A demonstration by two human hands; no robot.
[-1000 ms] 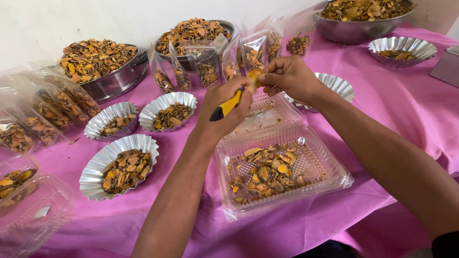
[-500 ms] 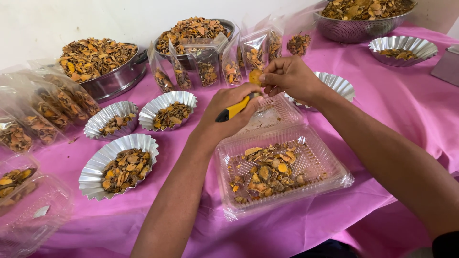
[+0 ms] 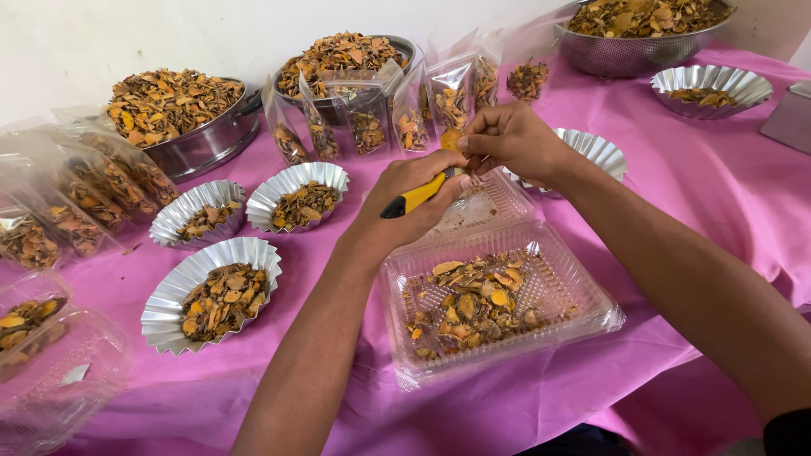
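Two bare hands meet above a pink tablecloth (image 3: 693,194) crowded with dried, orange-brown sliced pieces in many containers. At the far left, a closed clear plastic box (image 3: 51,355) holds a few pieces, and a row of sealed clear bags (image 3: 76,203) leans behind it. Next come three fluted silver foil cups (image 3: 211,291), each partly filled, with a large steel bowl (image 3: 203,139) heaped with the slices behind them, against a plain white wall (image 3: 169,34). A second heaped steel bowl (image 3: 346,55) sits farther back, fronted by upright clear pouches (image 3: 405,110) that stand just beyond the hands.

In the middle, the left hand (image 3: 414,203) is closed around a yellow-and-black utility knife (image 3: 414,198), its tip pointing toward the other hand. The right hand (image 3: 515,143) pinches a small orange slice (image 3: 452,139) between thumb and fingertips, held just above the knife and over the table. Directly below the hands lies an open clear plastic clamshell tray (image 3: 574,312) with a loose scatter of slices in its near half; its ribbed lid half lies under the hands.

Right of the hands, a foil cup (image 3: 596,152) is partly hidden by the right wrist. Farther right are another foil cup (image 3: 714,84) with a few slices, a metal colander (image 3: 642,38) piled high, and a grey object's corner (image 3: 790,118) at the edge.
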